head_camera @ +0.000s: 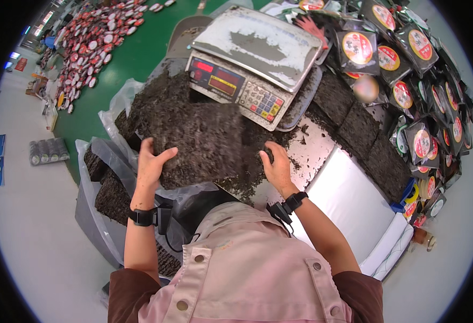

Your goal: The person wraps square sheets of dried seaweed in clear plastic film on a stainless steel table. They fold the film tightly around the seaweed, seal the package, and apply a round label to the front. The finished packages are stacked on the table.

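A square of dark dried seaweed (198, 141) is tilted up in front of me. My left hand (151, 161) grips its left edge, with the thumb across the face and the fingers behind. To its right, my right hand (277, 165) is held with fingers apart and nothing in it, a short gap from the square's blurred right edge. Just beyond the square stands a digital weighing scale (236, 82); its metal pan (256, 44) is coated with dark powder. Loose seaweed crumbs (240, 185) cover the tabletop between my hands.
Flat seaweed squares (357, 125) lie in a row on the right, before a heap of labelled black packets (355, 50). A white board (345, 202) is nearer me. Clear plastic bags (111, 157) holding seaweed stand at left. Red-and-white packages (95, 44) are piled on the green floor.
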Action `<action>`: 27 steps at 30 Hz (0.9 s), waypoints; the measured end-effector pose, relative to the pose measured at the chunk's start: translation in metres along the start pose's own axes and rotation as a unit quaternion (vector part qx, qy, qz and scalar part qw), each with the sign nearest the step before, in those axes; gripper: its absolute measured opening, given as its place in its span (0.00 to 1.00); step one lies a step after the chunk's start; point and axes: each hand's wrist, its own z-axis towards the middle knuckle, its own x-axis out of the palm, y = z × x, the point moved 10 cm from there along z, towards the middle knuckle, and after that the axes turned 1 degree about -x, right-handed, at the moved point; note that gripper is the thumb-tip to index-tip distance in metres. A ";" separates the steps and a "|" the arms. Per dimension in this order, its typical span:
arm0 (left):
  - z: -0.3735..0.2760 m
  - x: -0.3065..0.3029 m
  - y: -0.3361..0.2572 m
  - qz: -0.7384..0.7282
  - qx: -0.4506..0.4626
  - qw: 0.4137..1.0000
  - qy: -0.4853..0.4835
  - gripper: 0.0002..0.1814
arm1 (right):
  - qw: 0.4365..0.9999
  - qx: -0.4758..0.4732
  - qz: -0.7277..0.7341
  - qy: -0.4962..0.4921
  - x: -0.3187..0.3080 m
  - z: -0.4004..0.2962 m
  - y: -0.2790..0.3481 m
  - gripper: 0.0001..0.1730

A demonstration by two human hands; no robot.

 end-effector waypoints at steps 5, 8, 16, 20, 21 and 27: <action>-0.013 0.056 0.053 -0.067 -0.147 0.981 0.109 0.36 | 0.774 0.341 0.529 0.072 0.039 -0.028 -0.022 0.32; 0.002 0.055 0.070 0.022 -0.141 0.983 0.114 0.46 | 0.848 0.233 0.458 0.131 0.011 -0.019 -0.007 0.34; 0.147 -0.131 0.105 0.126 -0.046 0.961 -0.240 0.49 | 0.847 0.304 0.418 0.123 0.013 -0.071 -0.071 0.37; 0.165 -0.105 0.089 0.029 -0.155 0.970 -0.186 0.48 | 0.808 0.365 0.458 0.069 0.022 -0.084 -0.107 0.35; 0.182 -0.118 0.106 0.003 -0.151 0.980 -0.131 0.50 | 0.793 0.374 0.477 0.059 0.028 -0.085 -0.112 0.34; 0.137 -0.092 0.042 -0.070 0.009 0.997 -0.034 0.26 | 0.885 0.346 0.311 0.036 0.021 -0.080 -0.127 0.32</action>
